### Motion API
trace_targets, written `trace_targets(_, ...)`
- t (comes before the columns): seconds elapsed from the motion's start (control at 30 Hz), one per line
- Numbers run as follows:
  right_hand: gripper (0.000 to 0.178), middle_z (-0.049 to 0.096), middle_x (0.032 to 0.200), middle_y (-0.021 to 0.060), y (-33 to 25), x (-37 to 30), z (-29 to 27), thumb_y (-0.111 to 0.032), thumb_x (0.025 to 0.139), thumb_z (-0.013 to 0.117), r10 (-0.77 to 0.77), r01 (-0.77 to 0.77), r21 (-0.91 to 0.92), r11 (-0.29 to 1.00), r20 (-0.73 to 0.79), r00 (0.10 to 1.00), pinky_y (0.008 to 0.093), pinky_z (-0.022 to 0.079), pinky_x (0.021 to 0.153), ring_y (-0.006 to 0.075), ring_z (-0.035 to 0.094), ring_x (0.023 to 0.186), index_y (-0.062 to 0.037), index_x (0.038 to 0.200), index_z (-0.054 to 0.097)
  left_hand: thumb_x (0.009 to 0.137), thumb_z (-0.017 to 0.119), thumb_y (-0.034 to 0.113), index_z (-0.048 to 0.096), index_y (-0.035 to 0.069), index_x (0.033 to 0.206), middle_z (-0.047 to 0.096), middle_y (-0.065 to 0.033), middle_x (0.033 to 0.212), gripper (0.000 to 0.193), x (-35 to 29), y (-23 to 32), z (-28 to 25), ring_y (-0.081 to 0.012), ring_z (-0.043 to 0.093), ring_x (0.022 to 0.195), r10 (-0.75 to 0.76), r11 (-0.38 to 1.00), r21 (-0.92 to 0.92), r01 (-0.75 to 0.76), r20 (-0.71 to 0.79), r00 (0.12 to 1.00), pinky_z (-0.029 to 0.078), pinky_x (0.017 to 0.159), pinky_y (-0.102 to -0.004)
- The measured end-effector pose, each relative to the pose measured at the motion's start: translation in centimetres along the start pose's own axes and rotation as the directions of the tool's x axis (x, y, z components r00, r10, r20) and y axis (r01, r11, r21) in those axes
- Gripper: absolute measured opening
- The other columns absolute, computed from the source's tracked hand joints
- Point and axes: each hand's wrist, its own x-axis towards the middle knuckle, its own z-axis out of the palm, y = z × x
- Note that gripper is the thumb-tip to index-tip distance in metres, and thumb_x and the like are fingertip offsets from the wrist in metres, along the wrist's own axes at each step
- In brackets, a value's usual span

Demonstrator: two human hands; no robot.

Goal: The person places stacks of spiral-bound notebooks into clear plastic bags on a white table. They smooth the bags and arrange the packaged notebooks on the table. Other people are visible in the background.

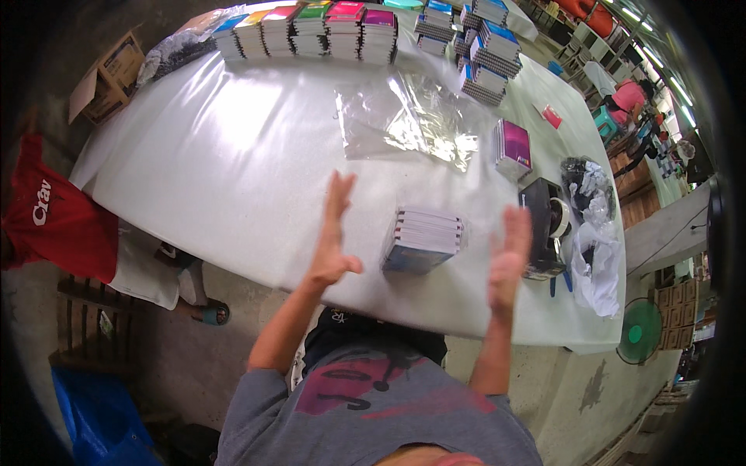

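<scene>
A small stack of notebooks point(423, 241) stands near the front edge of the table, its white page edges facing up and a blue cover toward me. It seems to have clear plastic around it. My left hand point(334, 241) is raised to the left of the stack, fingers stretched and thumb apart, touching nothing. On the other side, my right hand point(509, 256) is held up with fingers extended, slightly blurred and holding nothing. A black tape dispenser point(536, 198) with a tape roll point(559, 217) stands just right of that hand. Clear plastic bags point(388, 124) lie beyond the stack.
A purple-covered notebook stack point(513, 147) sits behind the dispenser. Tall notebook piles point(311, 35) line the far edge, with more piles point(489, 58) at far right. Crumpled plastic bags point(594, 264) lie on the right edge. A person in a red shirt point(62, 210) is at left.
</scene>
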Motion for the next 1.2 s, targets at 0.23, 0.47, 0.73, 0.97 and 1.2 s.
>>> trace_targets(0.23,0.145,0.007,0.153,0.0173,2.4,-1.1,4.6,-0.057,0.039,0.084,0.174,-0.188,0.050,0.981,0.210,0.962,0.0396,0.020,0.112,0.0270,0.015,0.140,-0.0027,0.147,0.004,0.043,0.077,0.072,-0.010,0.003,0.145,0.005,-0.0231,0.151,0.151,-1.2,0.2,6.0,-0.0332,0.007,0.141,0.107,0.984,-0.163,-0.071,0.224,0.969,0.013,0.112,-0.0420)
trace_targets(0.47,0.136,0.007,0.153,0.0166,3.3,-1.2,3.5,-0.042,0.048,0.090,0.151,-0.161,0.022,0.987,0.236,0.960,0.0398,0.017,0.112,0.0256,0.012,0.141,-0.0032,0.147,0.005,0.042,0.076,0.074,-0.014,0.006,0.145,0.009,-0.0220,0.151,0.153,0.4,0.4,6.9,-0.0357,0.015,0.138,0.066,0.998,0.010,-0.069,0.169,0.983,0.017,0.111,-0.0422)
trace_targets(0.73,0.133,0.006,0.153,0.0158,2.4,-0.9,3.7,-0.038,0.051,0.089,0.268,-0.281,0.034,0.959,0.207,0.941,0.0386,0.016,0.112,0.0253,0.014,0.140,-0.0026,0.147,0.003,0.042,0.079,0.069,-0.017,0.010,0.145,0.013,-0.0232,0.149,0.153,0.7,0.9,7.4,-0.0358,0.025,0.134,-0.082,0.987,-0.124,0.106,0.188,0.979,0.029,0.106,-0.0413)
trace_targets(0.97,0.130,0.006,0.153,0.0164,2.5,-1.1,2.7,-0.033,0.054,0.089,0.255,-0.259,-0.019,0.966,0.274,0.928,0.0384,0.015,0.112,0.0265,0.013,0.141,-0.0022,0.147,0.003,0.041,0.082,0.067,-0.020,0.010,0.144,0.012,-0.0242,0.149,0.155,1.1,1.3,6.9,-0.0342,0.021,0.137,-0.137,0.964,-0.190,0.187,0.252,0.958,0.025,0.108,-0.0417)
trace_targets(1.2,0.111,0.016,0.151,0.0191,2.1,-2.3,0.4,-0.016,0.060,0.086,0.104,-0.105,0.007,0.994,0.095,0.990,0.0400,0.017,0.112,0.0292,0.019,0.139,0.0007,0.144,0.015,0.051,0.083,0.056,0.009,0.001,0.145,0.021,-0.0228,0.147,0.132,-0.9,-0.9,3.3,-0.0361,0.029,0.133,0.163,0.971,0.148,-0.185,0.147,0.976,0.025,0.109,-0.0425)
